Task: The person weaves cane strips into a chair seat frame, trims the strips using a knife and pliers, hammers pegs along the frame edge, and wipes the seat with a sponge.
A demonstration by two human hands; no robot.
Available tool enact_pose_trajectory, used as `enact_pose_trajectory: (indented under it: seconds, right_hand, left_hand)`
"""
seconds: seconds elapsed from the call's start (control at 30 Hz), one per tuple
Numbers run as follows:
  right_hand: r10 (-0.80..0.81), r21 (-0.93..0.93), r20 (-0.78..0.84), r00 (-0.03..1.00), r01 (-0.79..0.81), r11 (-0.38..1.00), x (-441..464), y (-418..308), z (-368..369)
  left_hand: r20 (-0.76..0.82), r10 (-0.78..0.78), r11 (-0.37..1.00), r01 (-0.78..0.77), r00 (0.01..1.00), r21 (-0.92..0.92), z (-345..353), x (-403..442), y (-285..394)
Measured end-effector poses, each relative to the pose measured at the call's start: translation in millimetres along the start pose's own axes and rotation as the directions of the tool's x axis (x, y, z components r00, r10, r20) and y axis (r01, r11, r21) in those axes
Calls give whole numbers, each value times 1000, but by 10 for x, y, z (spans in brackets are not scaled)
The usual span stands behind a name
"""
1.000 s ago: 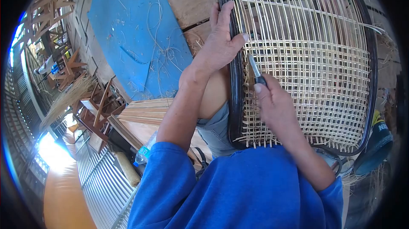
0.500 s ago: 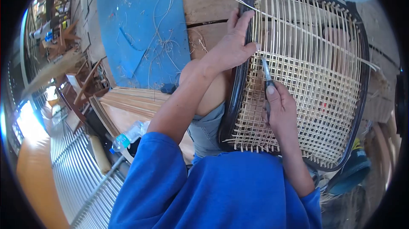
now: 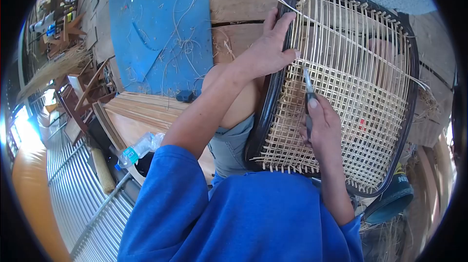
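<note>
A dark, round-cornered frame lies tilted across my lap, filled with pale cane weaving. The lower part is closely woven; farther up run mostly lengthwise strands with one loose strand crossing them. My left hand grips the frame's left rail, thumb over the edge at the top of the close weave. My right hand is wrapped round the dark handle of a metal-tipped tool. The tool's tip touches the weave just below my left thumb; its exact place among the strands is too small to tell.
A blue sheet with cane scraps lies on the wooden floor at the upper left. Long wooden strips and a plastic bottle are to my left. A dark green container stands at the lower right.
The view has shifted, so the frame appears more tilted and its far edge shows. Both hands keep nearly the same places on the weave, the right still holding the tool.
</note>
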State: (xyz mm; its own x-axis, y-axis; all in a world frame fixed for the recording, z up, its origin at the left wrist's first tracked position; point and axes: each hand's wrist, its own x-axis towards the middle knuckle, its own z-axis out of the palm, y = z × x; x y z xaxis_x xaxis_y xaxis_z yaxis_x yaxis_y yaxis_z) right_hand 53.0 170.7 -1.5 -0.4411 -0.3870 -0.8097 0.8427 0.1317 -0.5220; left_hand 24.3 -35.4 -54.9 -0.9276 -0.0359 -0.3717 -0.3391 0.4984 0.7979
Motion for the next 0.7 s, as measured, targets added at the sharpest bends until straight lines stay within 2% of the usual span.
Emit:
enact_pose_trajectory:
  seconds: [0.1, 0.13, 0.23, 0.3, 0.37, 0.4, 0.47, 0.53, 0.57, 0.6, 0.7]
  right_hand:
    - [-140, -18, -155, 978, 139, 990, -190, 106, -212]
    - [-94, -23, -245, 965, 92, 996, -295, 82, -325]
    - [-174, -9, -499, 849, 196, 981, -656, 158, -882]
    - [-173, 14, -640, 748, 237, 971, -1057, 95, -1218]
    - [-412, -169, -725, 553, 436, 884, -1441, 255, -1605]
    - [-420, -195, -775, 471, 455, 869, -1662, 365, -1778]
    - [-471, -307, -830, 299, 460, 833, -2044, 663, -2102]
    - [-484, -453, -856, 182, 187, 871, -2417, 988, -2262]
    - [-505, -504, -852, 139, 48, 863, -2561, 1148, -2354]
    - [-477, -482, -863, 169, 15, 876, -2744, 1421, -2470]
    - [-208, -215, -972, 109, -57, 975, -2903, 2112, -2446]
  left_hand:
    - [13, 70, 997, -71, 997, 31, -44, 45, -86]
    - [-63, 102, 995, -101, 993, 10, -39, 29, -102]
    - [-23, 24, 974, -29, 999, -226, -61, 76, -83]
    - [-33, 33, 989, -37, 999, -144, -39, 82, 4]
    - [-97, 273, 956, -258, 957, 139, -14, 130, -63]
    - [-159, 340, 856, -234, 927, 462, 13, 86, -14]
    - [-228, 429, 751, -205, 874, 628, 8, 52, -75]
    - [-262, 445, 789, -237, 856, 566, -4, -56, -5]
    - [-334, 364, 871, -191, 870, 452, 104, -179, 55]
    - [-398, 270, 933, -137, 877, 331, 228, -336, 155]
    - [-447, -44, 997, 70, 893, 42, 508, -789, 272]
